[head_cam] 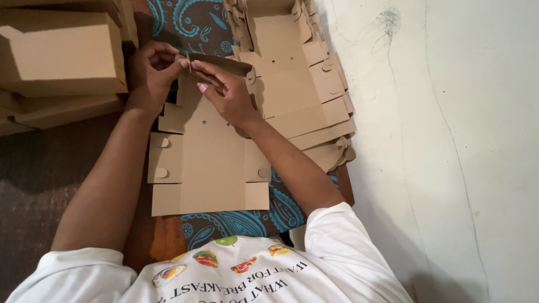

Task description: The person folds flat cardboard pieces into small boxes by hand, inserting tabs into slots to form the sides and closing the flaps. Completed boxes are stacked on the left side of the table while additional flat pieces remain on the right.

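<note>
- Head view: I look straight down on a flat brown die-cut cardboard box blank (210, 163), lying between both forearms on a dark cloth with a teal paisley pattern (196, 22).
- The left hand (150, 73) is curled at the far end of the blank, its thumb and fingertips pinched shut on the raised end flap (219, 64).
- The right hand (227, 92) meets it there: its fingers are closed on the same flap, with the palm resting over the blank's right side.
- That flap stands up from the sheet while the rest of the blank lies flat, side tabs spread to left and right.
- By my judgement the step in hand is folding up the far end wall and bringing a corner tab to its slot; the near end is not yet folded.
- The next move, as I read it, calls for holding the crease square while the tab is tucked in, without tearing the thin card.
- To the right, a fanned stack of unfolded brown cardboard blanks (306, 95) rests on the cloth, just beside the right wrist.
- To the left, assembled brown cardboard boxes (59, 53) are piled near the left hand.
- Further right runs a pale grey wall surface (449, 151); whether the cloth covers a tabletop I cannot tell.
- At the bottom edge shows the person's white printed T-shirt (236, 275).
</note>
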